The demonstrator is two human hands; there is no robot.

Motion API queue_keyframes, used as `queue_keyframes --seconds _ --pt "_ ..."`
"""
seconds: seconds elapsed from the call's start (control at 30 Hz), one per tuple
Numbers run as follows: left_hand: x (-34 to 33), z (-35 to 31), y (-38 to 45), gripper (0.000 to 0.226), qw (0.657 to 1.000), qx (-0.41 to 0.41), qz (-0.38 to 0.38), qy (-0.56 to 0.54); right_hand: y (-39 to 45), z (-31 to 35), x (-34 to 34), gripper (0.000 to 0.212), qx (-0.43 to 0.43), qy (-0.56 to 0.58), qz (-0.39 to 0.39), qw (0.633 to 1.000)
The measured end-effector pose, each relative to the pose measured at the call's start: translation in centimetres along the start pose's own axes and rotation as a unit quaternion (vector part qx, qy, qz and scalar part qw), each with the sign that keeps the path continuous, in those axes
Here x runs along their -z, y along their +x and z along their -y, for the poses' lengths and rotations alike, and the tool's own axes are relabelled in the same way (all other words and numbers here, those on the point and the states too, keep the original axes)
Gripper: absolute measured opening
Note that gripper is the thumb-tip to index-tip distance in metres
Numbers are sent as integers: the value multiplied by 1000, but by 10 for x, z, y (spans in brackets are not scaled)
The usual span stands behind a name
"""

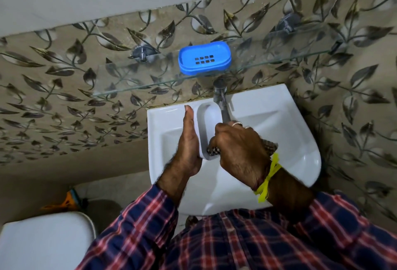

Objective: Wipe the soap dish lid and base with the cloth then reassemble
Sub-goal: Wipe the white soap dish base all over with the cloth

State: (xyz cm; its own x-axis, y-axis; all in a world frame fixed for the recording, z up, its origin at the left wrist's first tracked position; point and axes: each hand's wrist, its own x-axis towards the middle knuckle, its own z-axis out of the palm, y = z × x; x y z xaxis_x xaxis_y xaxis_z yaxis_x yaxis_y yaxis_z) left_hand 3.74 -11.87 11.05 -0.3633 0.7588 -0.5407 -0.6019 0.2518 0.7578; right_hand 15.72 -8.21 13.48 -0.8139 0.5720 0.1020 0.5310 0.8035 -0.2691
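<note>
While the white lid (209,117) is held on edge above the sink (279,132), it is supported from the left by the left hand (188,140), whose fingers are laid straight and flat along its outer side, the thumb tip reaching the lid's far end. Whether the hidden fingers curl under the lid cannot be told. On the right, the right hand (238,149) is closed in a fist round a checked cloth (213,150), which is pressed into the near end of the lid's hollow; a bit of the cloth is also seen behind the wrist. A ring is worn on that hand, and a yellow thread (268,179) is tied round the wrist.

Just beyond the right hand's knuckles a metal tap (221,102) is mounted at the far rim of the sink, its spout running close beside the lid's right edge. Above the tap a glass shelf (150,78) is fixed to the leaf-patterned wall tiles (64,97) by two metal brackets. The blue base (205,58), with its slotted drain holes facing up, is set on this shelf, well apart from the lid and directly over the tap.

At the near left a white toilet lid (45,241) is seen, with an orange object (64,203) just beyond it on the floor. Plaid sleeves cover both forearms in the near foreground.
</note>
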Motion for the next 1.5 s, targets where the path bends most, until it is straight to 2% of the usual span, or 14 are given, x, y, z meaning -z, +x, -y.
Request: queue_keyframes --seconds 0.13,0.27,0.4,0.5,0.6,0.7,0.77,0.9,1.0,1.07,1.23,1.3,1.37,1.5 --pt "-1 -1 -4 74 999 -10 10 -31 8 9 -2 21 -73 49 -71 994" --pt "6 -2 -5 70 999 -23 5 -26 1 8 -10 23 -65 26 -39 997" --pt "-1 6 -10 73 1000 -7 25 -13 13 12 -7 17 -118 69 -115 984" --pt "1 9 -14 74 999 -22 33 -32 12 16 -7 8 -92 38 -95 990" --pt "0 11 -17 75 998 -34 50 -9 14 13 -3 15 -147 28 -99 984" --pt "-3 17 -17 69 998 -49 37 -8 21 21 2 22 -109 53 -128 984" --pt "0 19 -15 68 997 -62 37 -20 18 23 2 19 -81 43 -108 990" --pt "0 19 -15 70 998 -52 43 6 20 14 5 24 -153 11 -95 984" --pt "-2 13 -17 71 997 -55 57 -11 19 17 -1 21 -116 -5 -95 989" --pt "1 13 -19 77 997 -40 65 -21 13 14 -4 15 -99 -17 -67 993" --pt "6 17 -15 70 999 -27 18 1 14 9 -6 15 -122 10 -64 990" --pt "13 11 -13 67 1000 -23 -14 -6 9 6 -11 23 -77 18 -29 996" --pt "16 6 -10 68 999 -37 -14 6 -1 6 -14 29 -71 22 15 997" --pt "14 2 -10 73 999 -39 -4 31 0 14 -18 24 -122 9 -30 992"
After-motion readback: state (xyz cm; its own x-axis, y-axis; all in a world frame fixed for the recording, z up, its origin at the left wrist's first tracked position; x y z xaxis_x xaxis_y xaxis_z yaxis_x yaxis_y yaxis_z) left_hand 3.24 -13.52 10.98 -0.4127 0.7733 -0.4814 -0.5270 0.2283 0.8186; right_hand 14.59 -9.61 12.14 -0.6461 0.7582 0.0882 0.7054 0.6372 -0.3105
